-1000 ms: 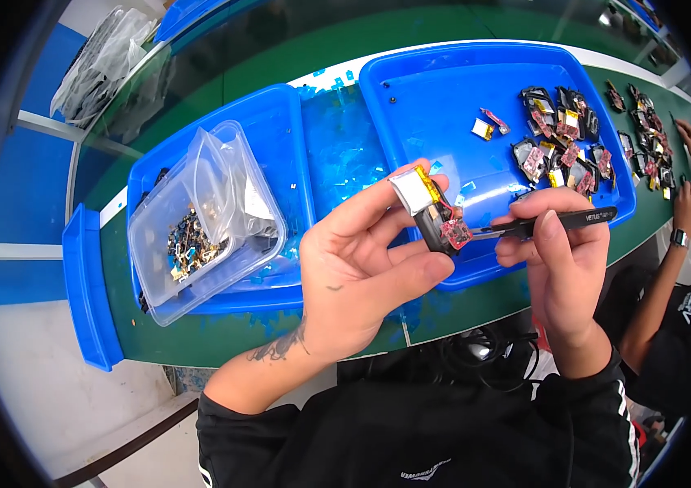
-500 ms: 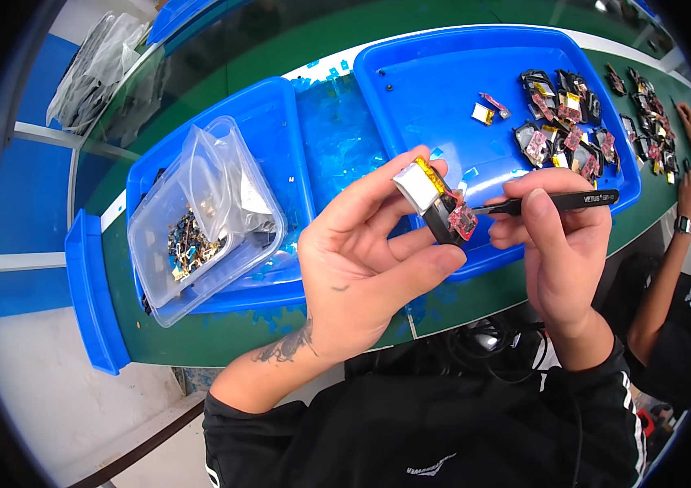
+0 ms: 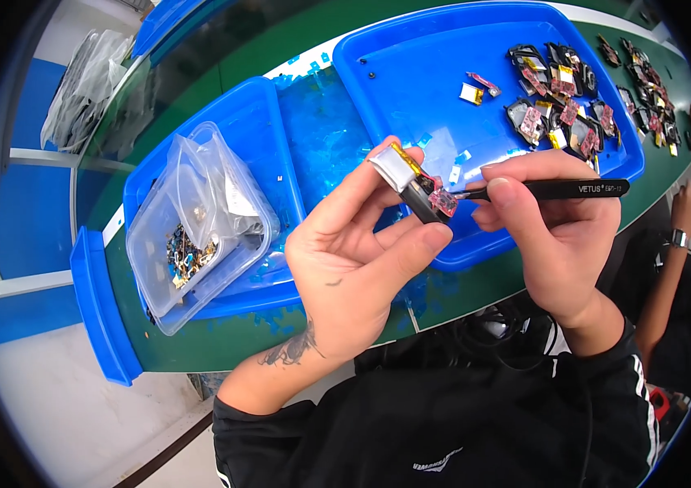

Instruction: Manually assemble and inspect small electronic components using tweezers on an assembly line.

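Note:
My left hand [image 3: 353, 252] holds a small black device casing [image 3: 424, 202] between fingers and thumb, over the near edge of a blue tray. On the casing are a silver battery pouch [image 3: 395, 169] with yellow tape and a red circuit board [image 3: 443, 202], joined by thin wires. My right hand [image 3: 557, 224] pinches black tweezers [image 3: 573, 189], lying almost level. Their tips reach the edge of the circuit board; whether they grip it is too small to tell.
The large blue tray [image 3: 422, 81] holds several opened devices [image 3: 553, 102] and a loose battery [image 3: 470, 94]. At left, a clear plastic box [image 3: 256, 236] of small parts sits in another blue tray [image 3: 290, 154]. A co-worker's arm [image 3: 671, 252] is at far right, near more opened devices [image 3: 654, 98].
The view has shifted slightly, and both hands appear a little further left. The tweezers stay at the circuit board, and the left hand keeps its hold on the casing.

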The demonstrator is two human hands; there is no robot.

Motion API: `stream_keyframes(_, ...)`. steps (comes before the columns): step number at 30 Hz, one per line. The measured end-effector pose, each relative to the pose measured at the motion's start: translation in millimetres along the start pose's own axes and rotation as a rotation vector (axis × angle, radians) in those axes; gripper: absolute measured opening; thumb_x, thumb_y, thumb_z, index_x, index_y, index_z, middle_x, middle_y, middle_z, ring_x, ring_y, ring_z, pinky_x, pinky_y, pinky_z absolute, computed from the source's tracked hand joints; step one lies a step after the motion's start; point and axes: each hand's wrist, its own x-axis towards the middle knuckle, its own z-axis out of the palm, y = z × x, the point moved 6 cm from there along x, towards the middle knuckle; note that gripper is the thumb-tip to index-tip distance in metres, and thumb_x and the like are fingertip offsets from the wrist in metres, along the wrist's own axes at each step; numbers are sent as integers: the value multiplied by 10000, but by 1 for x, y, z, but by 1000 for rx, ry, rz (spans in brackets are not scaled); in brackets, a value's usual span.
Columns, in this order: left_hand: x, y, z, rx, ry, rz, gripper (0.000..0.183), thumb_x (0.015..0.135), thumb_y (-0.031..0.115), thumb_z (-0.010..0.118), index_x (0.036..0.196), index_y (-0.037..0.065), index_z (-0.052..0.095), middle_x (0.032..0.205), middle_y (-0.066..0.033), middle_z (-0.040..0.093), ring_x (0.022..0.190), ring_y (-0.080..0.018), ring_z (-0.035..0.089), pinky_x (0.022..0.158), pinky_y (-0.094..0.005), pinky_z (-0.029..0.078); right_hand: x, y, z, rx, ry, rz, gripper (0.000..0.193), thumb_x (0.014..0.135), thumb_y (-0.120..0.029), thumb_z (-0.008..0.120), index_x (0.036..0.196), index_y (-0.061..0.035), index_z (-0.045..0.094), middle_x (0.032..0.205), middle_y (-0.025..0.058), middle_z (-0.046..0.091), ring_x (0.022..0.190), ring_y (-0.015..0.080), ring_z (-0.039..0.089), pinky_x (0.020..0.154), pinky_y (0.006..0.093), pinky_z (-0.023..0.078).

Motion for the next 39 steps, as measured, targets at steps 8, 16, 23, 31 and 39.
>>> stream_keyframes(8, -3, 0, 2, 28, 5, -16, 634, 802, 87, 725, 1338, -50, 415, 1279, -193, 526, 1100, -285, 588, 980, -405, 456, 0, -10, 3, -142, -44, -130, 69, 867, 7, 614, 925, 42, 628, 829, 111, 668, 697, 130, 659, 616, 214, 533)
stream_keyframes(16, 1, 9, 1, 46, -57, 13, 672, 832, 196, 718, 1369, -14, 372, 1321, -210, 490, 1191, -336, 534, 956, -372, 498, 17, 8, -18, 179, 45, 60, 213, 956, -176, 493, 945, 21, 571, 839, 107, 622, 693, 120, 613, 598, 228, 548)
stream_keyframes(23, 9, 7, 6, -22, -89, -36, 667, 846, 158, 694, 1392, 7, 342, 1373, -214, 439, 1238, -336, 491, 998, -374, 461, 21, 15, -14, 292, 60, -16, 244, 956, -216, 402, 861, -15, 504, 715, 16, 456, 628, 130, 467, 705, 306, 464)
stream_keyframes(31, 2, 8, 10, -130, -135, -4, 686, 818, -111, 600, 1421, -36, 282, 1400, -251, 402, 1283, -332, 439, 1051, -400, 380, 4, 5, 9, 57, -242, 132, 111, 828, 22, 632, 932, 6, 595, 642, -88, 416, 577, -15, 351, 527, 165, 263)
stream_keyframes(39, -1, 11, 11, -133, -303, 117, 699, 791, -151, 582, 1418, -4, 309, 1430, -274, 350, 1331, -386, 355, 1089, -447, 322, -1, 3, 7, 141, -155, 149, 127, 765, -34, 748, 837, -15, 645, 596, -81, 410, 537, -11, 329, 474, 178, 227)
